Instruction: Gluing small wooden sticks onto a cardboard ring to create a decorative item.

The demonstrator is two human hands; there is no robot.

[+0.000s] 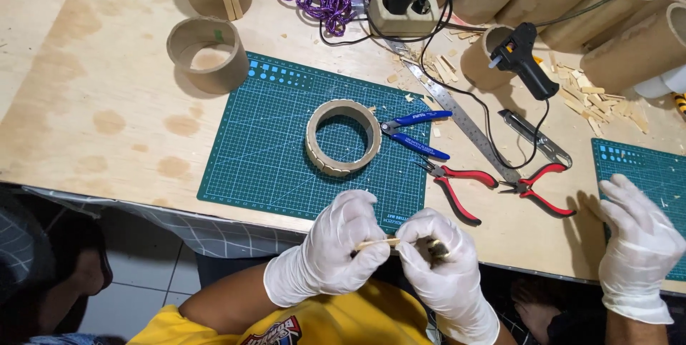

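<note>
**A thin stick pinched between both my gloved hands**

The plywood table [107,102] fills most of what I see, with a green cutting mat [271,159] laid on it straight ahead of me. A row of long cardboard tubes [572,2] lies along the far right, and a short cardboard ring [207,52] stands off the mat's far left corner. On the mat sits a wooden ring [343,137] clad in small slats, with blue-handled cutters [418,131] touching the mat's right edge just beside it. Further right lie a steel ruler [464,120], red-handled pliers [457,184] and a black glue gun [522,59] propped in a tube end.

Another person's gloved hand [639,245] rests with its fingers spread at the right, near a second mat; it is not mine.

My left hand [332,245] and right hand [436,256] meet below the table's near edge, over my lap. Between them is a thin wooden stick [379,243], its long axis running left to right, roughly level. My left fingers are closed on its left end. My right fingers are curled shut around the other end along with something small and dark that I cannot make out. Both hands are equally near it; the slatted ring lies straight ahead of them, well apart.
</note>
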